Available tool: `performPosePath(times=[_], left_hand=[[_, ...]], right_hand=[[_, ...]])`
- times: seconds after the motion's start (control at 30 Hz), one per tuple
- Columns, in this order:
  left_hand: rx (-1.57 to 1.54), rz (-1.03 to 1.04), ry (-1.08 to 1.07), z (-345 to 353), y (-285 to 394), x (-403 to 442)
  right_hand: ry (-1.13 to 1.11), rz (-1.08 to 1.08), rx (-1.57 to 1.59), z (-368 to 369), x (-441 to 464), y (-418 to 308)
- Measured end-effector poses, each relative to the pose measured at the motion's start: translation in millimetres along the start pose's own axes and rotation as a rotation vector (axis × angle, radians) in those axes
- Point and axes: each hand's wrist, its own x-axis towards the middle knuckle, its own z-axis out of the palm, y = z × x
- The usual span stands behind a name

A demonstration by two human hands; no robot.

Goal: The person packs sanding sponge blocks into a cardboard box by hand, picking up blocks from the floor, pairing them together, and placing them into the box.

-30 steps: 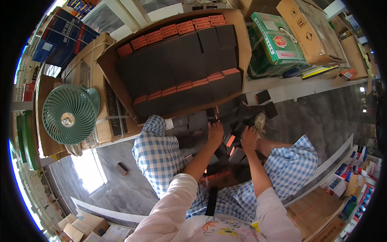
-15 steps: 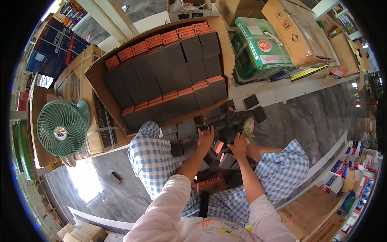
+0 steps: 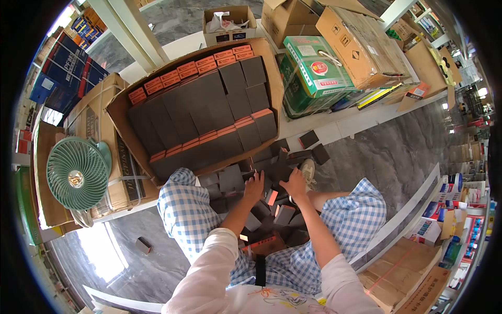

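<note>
Right hand (image 3: 295, 187), fingers bent at a dark box (image 3: 277, 171) on its left, and left hand (image 3: 254, 187), among loose boxes (image 3: 230, 179) ahead and left, appear mid-handling, any lift calling for a firm pinch, though neither's grip can be told.

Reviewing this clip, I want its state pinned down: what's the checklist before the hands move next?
1. Left hand at the loose dark boxes: ok.
2. Grip of the right hand on the dark box beside it: cannot tell; contact is unclear.
3. Big carton open at the top: ok.
4. All dark boxes gathered: not ok; a stray dark box lies apart on the floor.
5. Green fan clear of both hands: ok.
</note>
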Motion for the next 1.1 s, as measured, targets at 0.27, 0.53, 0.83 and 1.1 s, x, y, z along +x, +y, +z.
performPosePath(times=[0.27,0.53,0.83,1.1], left_hand=[[-0.24,0.03,-0.318,-89.4,-32.0,14.4],[-0.239,0.066,-0.003,-263.6,-86.9,-9.0],[-0.487,-0.067,0.665,-365.9,-115.4,-76.5],[-0.425,0.146,0.539,-332.5,-106.9,-84.3]], right_hand=[[0.092,-0.213,0.123,-68.8,14.4,-41.1],[0.252,-0.427,0.083,-135.0,-15.2,-70.0],[0.357,-0.768,-0.08,-164.4,-50.5,-155.5],[0.341,-0.804,-0.076,-178.1,-70.2,-160.4]])
